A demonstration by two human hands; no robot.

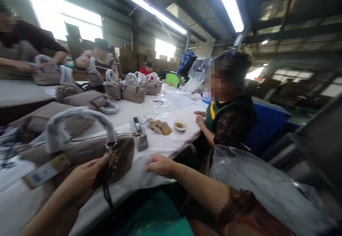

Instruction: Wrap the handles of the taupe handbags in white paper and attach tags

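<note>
A beige handbag (80, 150) with wrapped white handles lies on the white table (165, 143) in front of me. My left hand (85, 181) is closed on a dark patterned charm (112, 156) and its black cord, which hang from the bag's handle ring. A paper tag (42, 173) dangles from the bag at the left. My right hand (160, 164) rests at the table's near edge, fingers curled onto the white cloth. Whether they hold anything is unclear.
A metal tool (140, 134), brown scraps (160, 126) and a small dish (180, 125) lie further along the table. Several more beige bags (133, 90) stand beyond. A seated person (229, 115) works at the right; others are at the far left. A clear plastic sheet (256, 186) lies by my right arm.
</note>
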